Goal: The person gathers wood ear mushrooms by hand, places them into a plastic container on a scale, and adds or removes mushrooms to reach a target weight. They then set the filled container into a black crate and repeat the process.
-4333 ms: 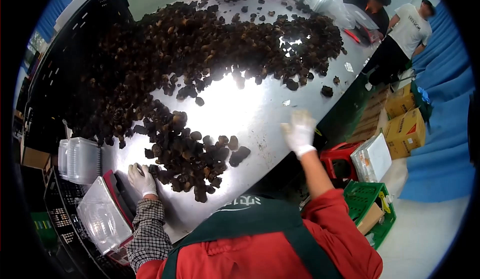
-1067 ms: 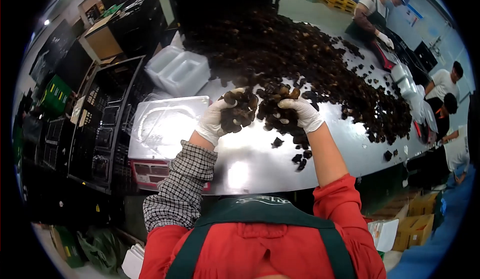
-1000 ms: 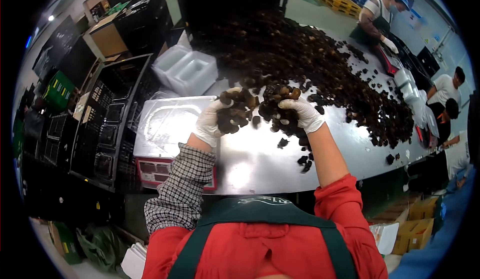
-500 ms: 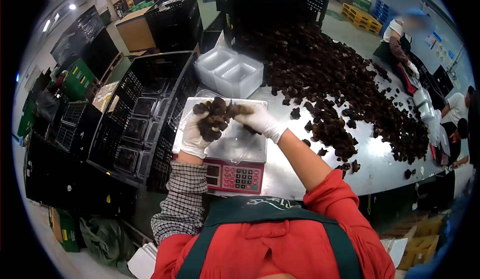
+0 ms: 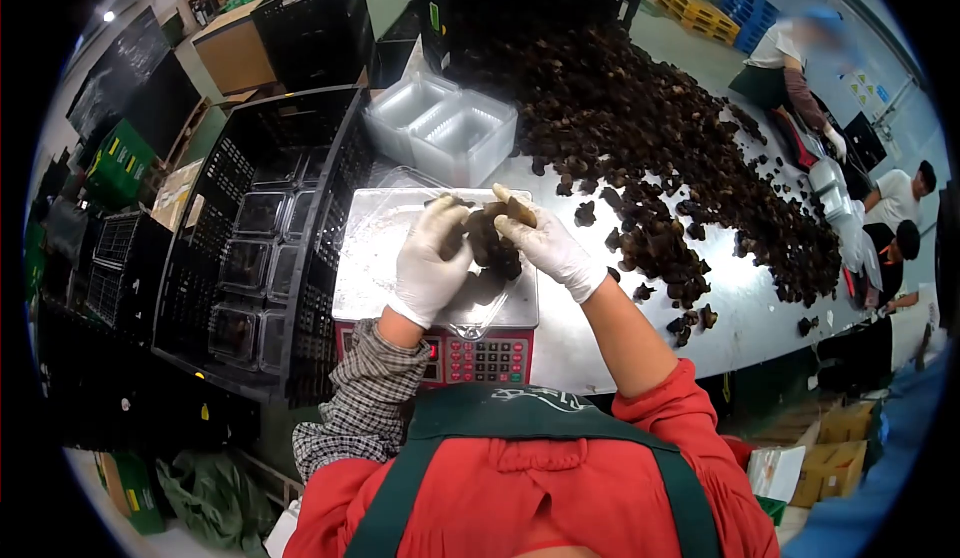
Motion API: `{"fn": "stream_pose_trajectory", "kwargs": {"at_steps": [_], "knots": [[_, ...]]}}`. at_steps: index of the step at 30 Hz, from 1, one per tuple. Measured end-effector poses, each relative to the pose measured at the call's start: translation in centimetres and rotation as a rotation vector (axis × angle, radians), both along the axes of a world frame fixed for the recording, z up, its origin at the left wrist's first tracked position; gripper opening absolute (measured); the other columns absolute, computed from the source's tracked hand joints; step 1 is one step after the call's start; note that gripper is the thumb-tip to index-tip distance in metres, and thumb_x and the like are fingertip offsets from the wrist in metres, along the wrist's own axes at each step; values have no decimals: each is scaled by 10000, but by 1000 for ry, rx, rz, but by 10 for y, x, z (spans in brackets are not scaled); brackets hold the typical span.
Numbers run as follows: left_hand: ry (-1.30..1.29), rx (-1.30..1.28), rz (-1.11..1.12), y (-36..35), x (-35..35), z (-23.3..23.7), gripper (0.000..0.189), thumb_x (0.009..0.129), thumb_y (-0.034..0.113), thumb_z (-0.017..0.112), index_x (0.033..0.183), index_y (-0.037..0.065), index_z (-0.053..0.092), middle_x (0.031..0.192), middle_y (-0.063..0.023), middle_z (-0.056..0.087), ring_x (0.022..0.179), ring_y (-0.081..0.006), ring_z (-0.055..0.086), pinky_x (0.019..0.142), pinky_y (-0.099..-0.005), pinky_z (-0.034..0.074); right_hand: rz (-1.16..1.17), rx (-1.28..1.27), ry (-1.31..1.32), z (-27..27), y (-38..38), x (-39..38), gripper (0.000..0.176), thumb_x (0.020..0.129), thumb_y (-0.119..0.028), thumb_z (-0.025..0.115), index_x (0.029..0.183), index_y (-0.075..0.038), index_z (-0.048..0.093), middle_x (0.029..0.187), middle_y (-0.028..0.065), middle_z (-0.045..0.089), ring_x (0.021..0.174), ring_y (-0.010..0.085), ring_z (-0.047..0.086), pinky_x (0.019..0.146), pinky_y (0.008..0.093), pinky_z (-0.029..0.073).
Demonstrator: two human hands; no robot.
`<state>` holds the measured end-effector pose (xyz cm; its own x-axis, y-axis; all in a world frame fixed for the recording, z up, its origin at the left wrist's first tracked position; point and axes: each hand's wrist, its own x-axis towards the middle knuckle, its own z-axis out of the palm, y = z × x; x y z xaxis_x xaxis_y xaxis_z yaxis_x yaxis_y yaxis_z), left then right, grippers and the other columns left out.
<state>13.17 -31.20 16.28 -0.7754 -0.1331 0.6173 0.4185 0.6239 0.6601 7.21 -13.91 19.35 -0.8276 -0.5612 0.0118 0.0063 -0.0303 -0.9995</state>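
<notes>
Both my hands wear white gloves and meet above the steel plate of a red digital scale [image 5: 375, 258]. Between them is a clump of dark brown wood ear mushrooms [image 5: 490, 248]. My left hand [image 5: 432, 266] curls round the clump's left side. My right hand [image 5: 552, 248] pinches a lighter brown piece at its right side, thumb and forefinger bent over it. A clear plastic tray, mostly hidden by my hands and the mushrooms, appears to lie on the plate beneath. The scale's keypad [image 5: 490, 360] faces me; my left wrist partly covers its display.
Left of the scale, a black crate [image 5: 345, 158] holds several clear lidded boxes [image 5: 245, 263]. Stacked clear trays [image 5: 462, 146] stand behind the scale. A large mushroom heap [image 5: 620, 88] spreads over the steel table [image 5: 590, 343] from a tipped black crate. Co-workers [image 5: 785, 68] stand at the right.
My left hand has moved right and turned inward, and the mushroom clump has shifted right with it. My right hand has turned and now pinches a piece more upright. The camera view has shifted slightly.
</notes>
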Motion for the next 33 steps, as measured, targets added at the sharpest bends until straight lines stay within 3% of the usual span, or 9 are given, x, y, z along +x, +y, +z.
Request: {"fn": "stream_pose_trajectory", "kwargs": {"at_steps": [4,9,13,16,18,21,28,32,33], "knots": [[-275,-582,-44,15,11,-4,574,655,209,748,1156,-5,569,1334,-226,441,1242,-417,408,1044,-454,364,48,79,69,-6,1,6,599,923,-105,567,1447,-26,286,1214,87,568,1099,126,530,949,236,419],[-417,-430,-259,2,17,31,825,626,274,794,1318,-24,459,1446,-245,316,1318,-428,326,1087,-443,311,-47,189,210,-4,2,1,578,842,-73,636,1365,6,403,1229,146,560,1168,169,514,967,270,422],[-494,-265,-419,-27,18,56,665,699,193,772,1289,21,519,1412,-232,396,1243,-326,478,988,-387,439,-127,330,568,-7,-7,-2,535,749,-87,690,1244,24,522,1161,172,582,1066,326,569,932,353,461],[-470,104,-220,-48,30,77,263,796,121,696,1041,30,674,1241,-202,577,961,-227,654,715,-270,542,-99,506,630,-1,-13,2,472,763,-99,688,1196,32,553,1161,172,578,1058,327,575,914,351,473],[-197,158,-108,-73,34,70,144,834,67,664,963,7,683,1160,-150,630,899,-132,637,634,-215,516,-125,221,366,-20,-14,-7,381,796,-72,678,1154,15,581,1132,148,608,1034,255,612,890,322,501],[-139,353,7,-98,52,64,130,869,47,633,976,-16,673,1064,-103,659,847,-93,613,682,-189,490,-199,188,248,20,0,0,321,830,-4,646,1145,13,585,1096,124,638,1047,188,614,918,289,501],[-161,521,212,-114,98,37,157,894,33,601,1023,-30,662,996,-77,662,867,-104,603,778,-206,482,-409,352,294,-27,71,-21,302,866,-97,648,1138,23,601,1052,118,663,974,156,619,865,279,484],[-159,514,220,-110,112,12,134,893,4,582,993,-45,657,993,-88,662,889,-131,614,800,-238,487,-498,502,143,-45,105,-11,283,873,-173,632,1084,16,623,756,42,597,484,76,520,436,227,433],[-146,429,228,-103,114,11,129,878,-9,584,980,-43,655,987,-104,665,895,-153,621,804,-256,490,-488,518,88,-48,112,-14,320,875,-161,627,1137,20,593,838,67,608,548,95,567,476,224,457]]}}
